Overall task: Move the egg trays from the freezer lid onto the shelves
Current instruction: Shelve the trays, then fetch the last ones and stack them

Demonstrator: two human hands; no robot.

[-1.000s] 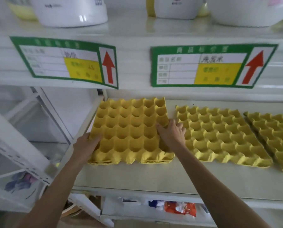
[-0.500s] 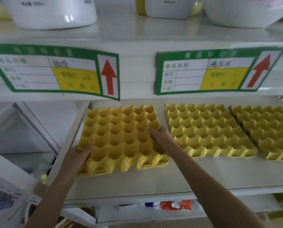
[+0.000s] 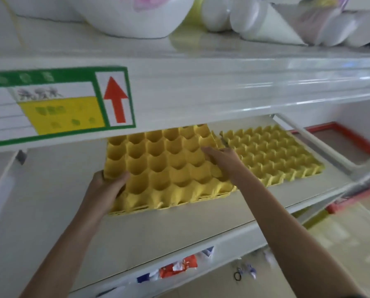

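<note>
A small stack of yellow egg trays (image 3: 166,166) lies on the white middle shelf (image 3: 72,222), its right edge touching or overlapping a second yellow egg tray (image 3: 272,155) further right. My left hand (image 3: 108,186) grips the stack's front left corner, thumb on top. My right hand (image 3: 225,162) rests palm down on the stack's right side, fingers curled over its cups. The stack's far edge is hidden behind the upper shelf's front rail.
A green, yellow and red-arrow price label (image 3: 57,106) hangs on the upper shelf rail. White bowls and wrapped goods (image 3: 136,16) stand on the top shelf. Packets (image 3: 175,267) lie on the shelf below. A red-edged surface (image 3: 351,143) shows at the right.
The view has swung left and closer, and only two tray piles now show. The held stack sits nearer the neighbouring tray, and my hands keep the same hold on it.
</note>
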